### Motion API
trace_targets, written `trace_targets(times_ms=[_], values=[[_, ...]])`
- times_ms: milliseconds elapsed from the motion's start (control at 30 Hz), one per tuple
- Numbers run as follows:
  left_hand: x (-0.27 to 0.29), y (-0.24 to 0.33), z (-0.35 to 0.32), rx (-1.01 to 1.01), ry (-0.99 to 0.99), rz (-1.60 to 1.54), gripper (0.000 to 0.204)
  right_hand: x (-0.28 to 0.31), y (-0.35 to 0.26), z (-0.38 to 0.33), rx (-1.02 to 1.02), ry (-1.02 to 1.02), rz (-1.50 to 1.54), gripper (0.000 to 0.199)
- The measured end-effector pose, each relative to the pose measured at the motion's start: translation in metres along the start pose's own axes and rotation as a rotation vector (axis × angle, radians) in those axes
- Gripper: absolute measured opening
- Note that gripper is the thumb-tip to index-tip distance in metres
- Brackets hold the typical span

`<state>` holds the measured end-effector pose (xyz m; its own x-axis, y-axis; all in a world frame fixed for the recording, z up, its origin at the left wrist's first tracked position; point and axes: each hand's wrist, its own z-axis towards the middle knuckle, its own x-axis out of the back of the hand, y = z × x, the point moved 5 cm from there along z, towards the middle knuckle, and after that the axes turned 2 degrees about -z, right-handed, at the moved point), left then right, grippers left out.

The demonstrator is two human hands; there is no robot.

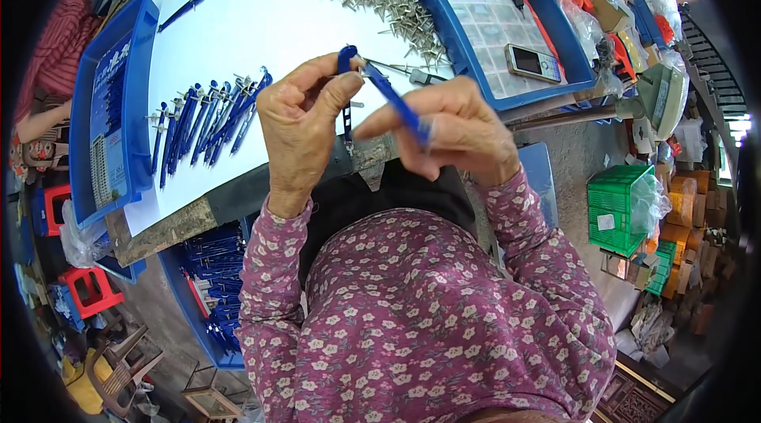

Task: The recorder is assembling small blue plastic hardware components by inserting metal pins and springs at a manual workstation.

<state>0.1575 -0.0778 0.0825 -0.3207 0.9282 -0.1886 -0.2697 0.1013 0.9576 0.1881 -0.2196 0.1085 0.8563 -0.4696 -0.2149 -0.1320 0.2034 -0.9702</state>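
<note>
My left hand [300, 122] is closed, pinching a narrow dark blue piece [346, 58] between thumb and fingers over the table's near edge. Closed too, my right hand [468, 131] grips a longer blue strip [394, 99] that slants up toward the left fingertips. The two blue parts come close together there; whether they are joined I cannot tell. Left of my hands lies a row of blue strips [210, 118] with small metal pins across their upper ends. Beyond my hands is a heap of small silvery T-shaped metal pins [396, 7]. A slim tool [424, 76] lies just behind my right hand.
Blue trays flank the white work surface [261, 3]: a left tray [143, 130] and a right tray [583, 82], which holds a small grey device [533, 64]. Below the table's left side sits a bin [174, 280] of blue strips. A green crate [614, 209] stands at right.
</note>
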Motion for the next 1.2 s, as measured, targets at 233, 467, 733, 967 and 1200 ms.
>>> trace_targets(times_ms=[233, 467, 733, 967, 1200], values=[[-0.016, 0.002, -0.01, 0.07, -0.166, 0.042, 0.018, 0.048, -0.017, 0.022, 0.17, 0.263, -0.102, 0.036], [-0.008, -0.002, -0.003, 0.061, -0.166, -0.328, 0.018, 0.05, 0.033, 0.011, 0.026, 0.342, -0.256, 0.029], [0.01, -0.018, -0.002, 0.061, 0.001, -0.396, 0.02, 0.013, 0.055, -0.001, -0.184, 0.117, -0.519, 0.026], [0.012, -0.022, -0.004, 0.128, 0.038, -0.281, 0.02, 0.006, 0.057, 0.004, -0.176, 0.17, -0.401, 0.036], [0.009, -0.025, -0.005, 0.177, -0.046, -0.32, 0.037, 0.005, 0.065, 0.005, -0.184, 0.233, -0.307, 0.037]])
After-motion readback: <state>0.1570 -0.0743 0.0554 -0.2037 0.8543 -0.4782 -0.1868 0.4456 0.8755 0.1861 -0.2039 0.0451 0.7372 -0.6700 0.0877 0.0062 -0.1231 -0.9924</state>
